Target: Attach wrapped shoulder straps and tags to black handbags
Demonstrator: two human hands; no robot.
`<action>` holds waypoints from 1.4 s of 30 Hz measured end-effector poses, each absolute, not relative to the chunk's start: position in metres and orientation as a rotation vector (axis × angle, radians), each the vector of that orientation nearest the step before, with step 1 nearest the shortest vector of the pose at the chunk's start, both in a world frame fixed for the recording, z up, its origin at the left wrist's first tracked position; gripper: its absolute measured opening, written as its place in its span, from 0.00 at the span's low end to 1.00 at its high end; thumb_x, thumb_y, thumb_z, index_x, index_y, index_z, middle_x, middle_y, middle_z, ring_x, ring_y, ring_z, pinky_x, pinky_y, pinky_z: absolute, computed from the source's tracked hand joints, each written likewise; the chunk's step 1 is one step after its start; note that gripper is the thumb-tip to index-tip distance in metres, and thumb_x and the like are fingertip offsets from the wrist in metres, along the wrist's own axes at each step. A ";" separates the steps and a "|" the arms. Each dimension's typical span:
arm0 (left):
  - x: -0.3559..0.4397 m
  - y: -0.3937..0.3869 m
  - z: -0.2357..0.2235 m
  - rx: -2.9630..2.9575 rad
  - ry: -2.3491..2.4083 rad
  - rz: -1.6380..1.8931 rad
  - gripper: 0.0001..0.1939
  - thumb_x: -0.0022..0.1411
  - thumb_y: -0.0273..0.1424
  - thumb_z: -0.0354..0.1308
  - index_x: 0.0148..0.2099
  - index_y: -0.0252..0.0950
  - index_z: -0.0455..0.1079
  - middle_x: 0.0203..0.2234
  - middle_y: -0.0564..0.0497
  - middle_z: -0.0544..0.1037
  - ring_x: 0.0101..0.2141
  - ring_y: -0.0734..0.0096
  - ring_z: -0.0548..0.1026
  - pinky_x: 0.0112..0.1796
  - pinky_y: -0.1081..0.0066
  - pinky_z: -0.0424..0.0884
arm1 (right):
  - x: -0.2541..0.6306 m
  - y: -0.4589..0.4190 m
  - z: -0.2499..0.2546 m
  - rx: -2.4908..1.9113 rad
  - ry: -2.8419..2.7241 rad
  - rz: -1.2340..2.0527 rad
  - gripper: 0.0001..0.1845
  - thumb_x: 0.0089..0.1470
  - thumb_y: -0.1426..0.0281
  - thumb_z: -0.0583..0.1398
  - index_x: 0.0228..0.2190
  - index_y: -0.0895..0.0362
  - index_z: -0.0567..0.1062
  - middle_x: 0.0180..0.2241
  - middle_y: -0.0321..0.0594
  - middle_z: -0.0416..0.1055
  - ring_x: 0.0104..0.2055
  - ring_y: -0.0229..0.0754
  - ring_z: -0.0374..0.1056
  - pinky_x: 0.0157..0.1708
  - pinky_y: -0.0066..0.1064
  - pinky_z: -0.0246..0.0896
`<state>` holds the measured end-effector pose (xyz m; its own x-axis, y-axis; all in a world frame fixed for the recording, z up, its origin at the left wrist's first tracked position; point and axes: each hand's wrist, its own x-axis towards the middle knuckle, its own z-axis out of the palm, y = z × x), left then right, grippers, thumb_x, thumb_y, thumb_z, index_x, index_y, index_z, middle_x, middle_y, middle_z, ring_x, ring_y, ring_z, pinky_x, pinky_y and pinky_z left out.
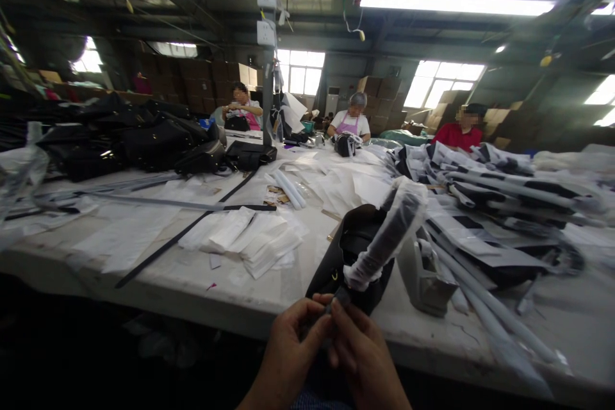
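A black handbag (323,267) stands at the table's front edge, its top gaping. Clear plastic film wraps its upright handle (391,230). Just in front of the bag, my left hand (298,339) and my right hand (358,339) meet with fingertips pinched together. Between them is a small dark grey piece (341,296), close to the handle's base; whether it is a strap end or a wrapping is too blurred to tell. A gold-coloured fitting (335,274) shows on the bag's side, above my fingers.
Right of the bag stands a grey tape dispenser (427,278). White paper sheets (245,237) and a long black strap (187,230) lie to the left. Black bags (158,134) are heaped at far left, wrapped pieces (504,192) at right. Several people work across the table.
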<state>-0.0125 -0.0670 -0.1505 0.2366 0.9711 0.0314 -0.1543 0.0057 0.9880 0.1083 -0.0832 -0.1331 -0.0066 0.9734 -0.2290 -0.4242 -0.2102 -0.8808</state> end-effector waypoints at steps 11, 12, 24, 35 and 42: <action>-0.019 -0.061 -0.157 1.355 1.035 0.970 0.18 0.64 0.46 0.57 0.44 0.36 0.75 0.33 0.48 0.80 0.33 0.66 0.76 0.30 0.75 0.68 | 0.191 -0.087 -0.083 -1.339 -1.048 0.780 0.24 0.56 0.51 0.62 0.47 0.54 0.77 0.37 0.41 0.80 0.40 0.45 0.76 0.47 0.33 0.69; -0.019 -0.061 -0.156 1.401 1.036 0.977 0.17 0.64 0.44 0.57 0.45 0.37 0.75 0.36 0.47 0.81 0.37 0.63 0.77 0.35 0.73 0.69 | 0.196 -0.080 -0.067 -1.230 -0.998 0.829 0.24 0.57 0.52 0.61 0.50 0.52 0.75 0.46 0.42 0.78 0.46 0.45 0.75 0.51 0.34 0.67; -0.012 -0.059 -0.121 1.708 0.998 0.997 0.13 0.66 0.38 0.54 0.41 0.40 0.78 0.35 0.50 0.83 0.37 0.64 0.79 0.40 0.72 0.71 | 0.205 0.021 0.110 -0.944 -0.877 1.514 0.12 0.64 0.66 0.57 0.38 0.63 0.75 0.21 0.35 0.71 0.17 0.32 0.65 0.20 0.23 0.71; -0.040 0.010 -0.109 1.744 1.284 1.476 0.28 0.65 0.41 0.54 0.65 0.41 0.60 0.62 0.44 0.67 0.61 0.56 0.65 0.57 0.55 0.67 | 0.213 0.060 0.151 -1.183 -1.554 1.408 0.19 0.56 0.59 0.64 0.24 0.63 0.76 0.11 0.24 0.52 0.11 0.24 0.38 0.09 0.17 0.39; -0.028 0.018 -0.098 1.842 1.199 1.397 0.26 0.69 0.40 0.49 0.66 0.39 0.60 0.63 0.44 0.66 0.63 0.57 0.61 0.62 0.54 0.58 | 0.208 0.079 0.142 -1.219 -2.062 1.095 0.30 0.53 0.47 0.63 0.16 0.60 0.72 0.09 0.25 0.50 0.11 0.26 0.42 0.11 0.22 0.34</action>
<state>-0.0279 0.0184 -0.0984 0.0706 0.8798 0.4700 0.3311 -0.4651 0.8210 0.2084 0.0791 0.1419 -0.4726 0.8811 0.0203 0.4765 0.2748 -0.8352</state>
